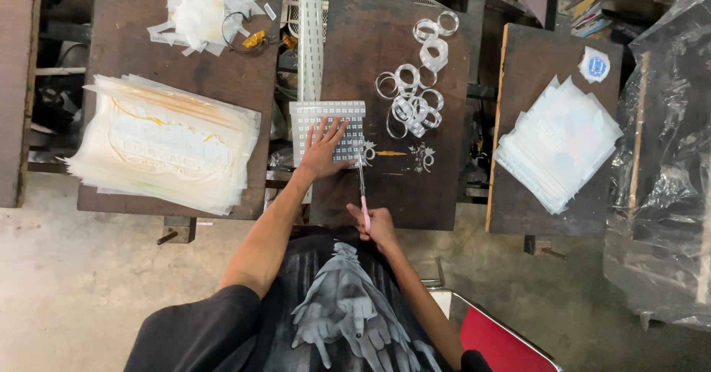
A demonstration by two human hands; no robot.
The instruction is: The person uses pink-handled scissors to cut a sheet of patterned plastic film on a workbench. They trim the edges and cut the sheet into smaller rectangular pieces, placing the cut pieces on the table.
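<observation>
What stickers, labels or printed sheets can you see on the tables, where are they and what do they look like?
Printed sheet: middle table, under the left hand; grey rectangle with rows of small white squares.
Round label: right table, far corner; white with a blue middle.
Stack of sheets: left table; cream, with pale print.
Stack of film pieces: right table; white, translucent.

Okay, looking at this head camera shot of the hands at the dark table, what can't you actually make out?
- Head view: the blade tip of the pink-handled tool in the right hand is too thin and small to make out.
- The part of the gridded sheet under the left hand is covered by the palm.
- The small pieces beside the sheet are too tiny to identify.
- The red chair is cut off by the bottom edge.
</observation>
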